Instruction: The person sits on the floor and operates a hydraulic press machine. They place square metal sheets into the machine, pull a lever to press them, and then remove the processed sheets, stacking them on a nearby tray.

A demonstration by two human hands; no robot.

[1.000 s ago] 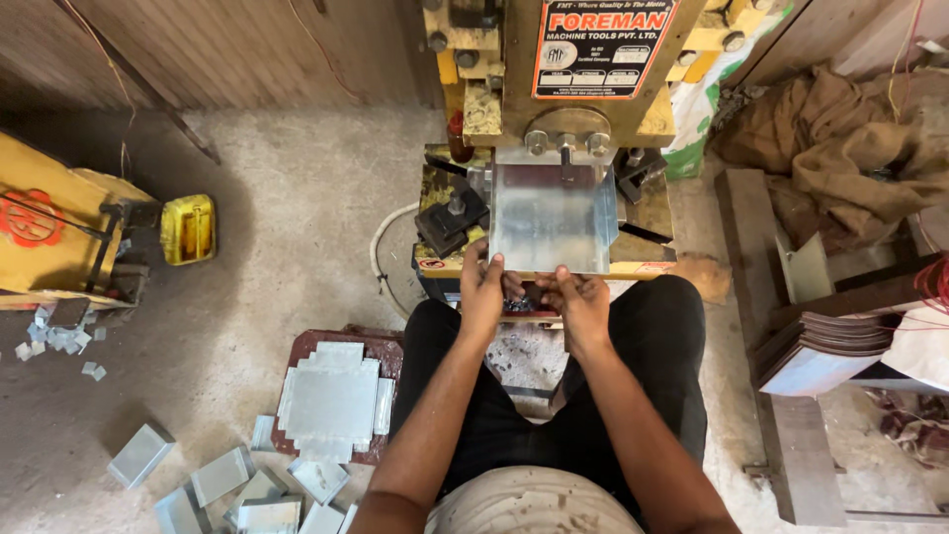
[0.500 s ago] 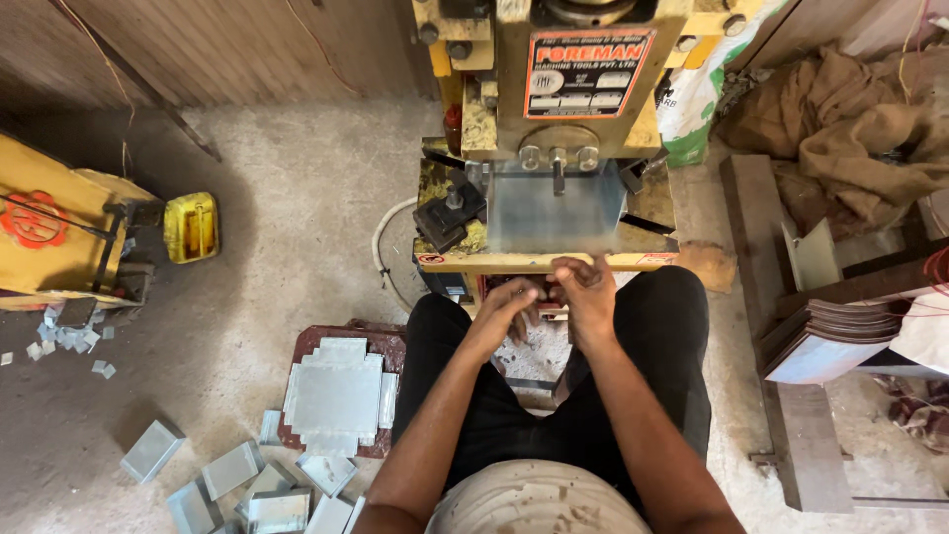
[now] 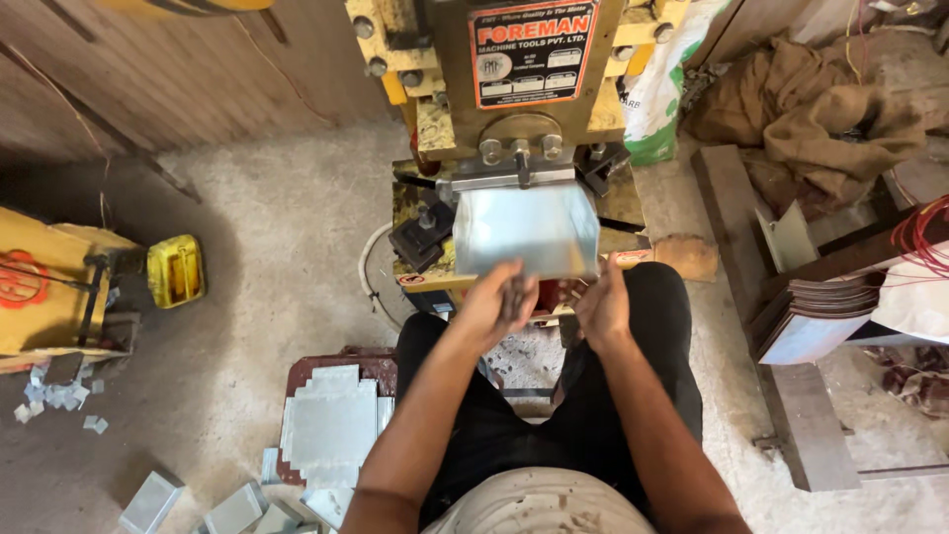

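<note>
Yellow and grease-stained, the press machine (image 3: 514, 109) is filling the top of the view, and a bent sheet-metal piece (image 3: 526, 232) is sitting upright against its die, just below the ram. A person in black trousers is sitting before it. The right hand (image 3: 605, 307) is touching the piece's lower right edge, though whether the fingers are pinching it or only resting there cannot be told. The left hand (image 3: 499, 302) is blurred, hovering at the lower left corner with fingers curled; it seems to be grasping nothing firmly.

Judging by the floor, the work is looking well under way but not near its end: a stack of flat notched blanks (image 3: 331, 430) is waiting on a reddish stand (image 3: 381, 371) beside the left knee, while several folded grey boxes (image 3: 153, 499) are lying at the lower left. Small offcuts (image 3: 54, 400) are scattering near a wooden crate (image 3: 49, 297), beside a yellow can (image 3: 176, 269).
</note>
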